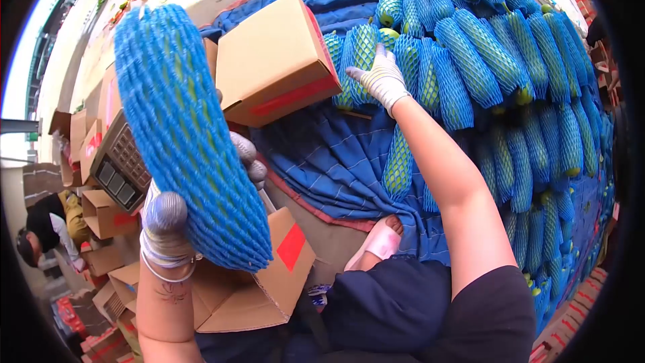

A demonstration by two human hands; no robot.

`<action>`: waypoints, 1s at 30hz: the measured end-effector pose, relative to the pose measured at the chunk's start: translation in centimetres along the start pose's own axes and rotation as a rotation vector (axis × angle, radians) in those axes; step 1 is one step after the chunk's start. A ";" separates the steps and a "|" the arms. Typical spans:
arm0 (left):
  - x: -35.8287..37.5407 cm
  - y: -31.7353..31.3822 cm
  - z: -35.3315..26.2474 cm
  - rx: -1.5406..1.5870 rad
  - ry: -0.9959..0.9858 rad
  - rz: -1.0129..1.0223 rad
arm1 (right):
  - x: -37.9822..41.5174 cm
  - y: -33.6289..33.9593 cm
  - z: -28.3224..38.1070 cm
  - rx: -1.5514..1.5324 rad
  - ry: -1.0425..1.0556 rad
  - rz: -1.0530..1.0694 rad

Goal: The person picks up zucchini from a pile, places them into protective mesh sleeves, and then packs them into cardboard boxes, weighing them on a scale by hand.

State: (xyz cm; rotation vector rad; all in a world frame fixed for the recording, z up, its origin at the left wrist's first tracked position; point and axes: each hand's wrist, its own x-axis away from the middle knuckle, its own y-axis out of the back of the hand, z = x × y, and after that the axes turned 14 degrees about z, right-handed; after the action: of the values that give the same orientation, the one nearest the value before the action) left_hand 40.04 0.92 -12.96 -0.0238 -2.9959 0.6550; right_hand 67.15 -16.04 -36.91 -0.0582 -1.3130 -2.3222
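My left hand, in a grey-coated glove, grips a long green fruit in blue foam netting and lifts it close to the camera. Thumb and fingers wrap it from both sides. Beneath it, an open cardboard box with a red patch sits by my lap. My right hand, in a white glove with greyish fingertips, reaches forward with thumb and fingers apart. It lies over a netted fruit at the near left of the pile, its fingertips right at the netting.
A closed cardboard box with red tape stands ahead on a blue cloth. To the left are a scale with a keypad and several more cartons. Another person bends over among boxes at far left.
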 end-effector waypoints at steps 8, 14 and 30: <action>20.6 -4.3 -2.7 -0.125 0.208 -0.619 | -2.6 -2.0 1.3 0.022 -0.343 0.154; 21.6 -0.3 0.1 -0.994 0.587 0.033 | -3.4 0.1 -4.3 -0.938 -0.105 0.403; 20.8 6.5 18.6 -1.387 1.176 0.400 | 29.3 17.7 12.6 -1.079 0.147 1.086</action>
State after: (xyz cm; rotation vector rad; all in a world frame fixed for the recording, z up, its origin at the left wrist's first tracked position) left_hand 17.89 -0.27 -31.06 -0.7415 -1.6873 -1.1085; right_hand 46.14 -24.39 -8.34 -0.7131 0.2202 -1.6831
